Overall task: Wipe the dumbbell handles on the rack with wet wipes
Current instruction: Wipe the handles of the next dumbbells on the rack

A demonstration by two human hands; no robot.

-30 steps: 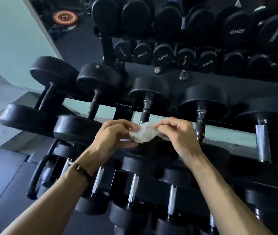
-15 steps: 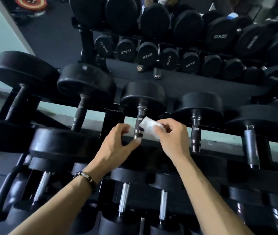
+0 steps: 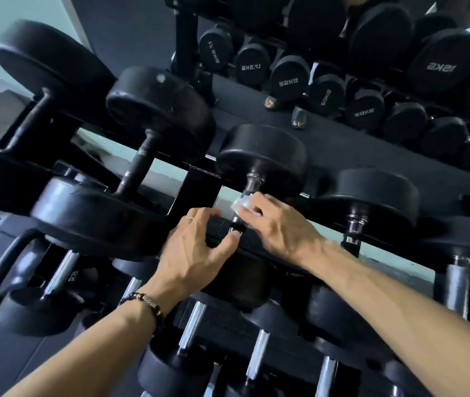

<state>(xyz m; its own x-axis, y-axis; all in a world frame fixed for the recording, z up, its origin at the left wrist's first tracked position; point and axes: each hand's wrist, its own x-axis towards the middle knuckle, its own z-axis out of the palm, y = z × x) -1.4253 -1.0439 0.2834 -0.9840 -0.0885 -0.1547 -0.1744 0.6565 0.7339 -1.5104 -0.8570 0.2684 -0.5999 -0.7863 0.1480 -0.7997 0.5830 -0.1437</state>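
Observation:
A black rack (image 3: 199, 187) holds rows of black dumbbells with steel handles. My right hand (image 3: 276, 224) presses a white wet wipe (image 3: 242, 202) around the handle (image 3: 251, 184) of the middle dumbbell (image 3: 262, 156) on the upper row. My left hand (image 3: 193, 247) rests beside it, fingers spread, thumb tip touching the lower end of the same handle. Most of the handle is hidden by my hands.
Neighbouring dumbbells stand left (image 3: 156, 110) and right (image 3: 371, 196) on the same row. A lower row with chrome handles (image 3: 191, 325) sits beneath my forearms. A mirror behind reflects more dumbbells (image 3: 288, 78) and sandalled feet (image 3: 297, 118).
Both hands held the wipe in front of the rack; my left hand let go, and my right hand carried the wipe up onto the middle dumbbell's handle. The view tilted.

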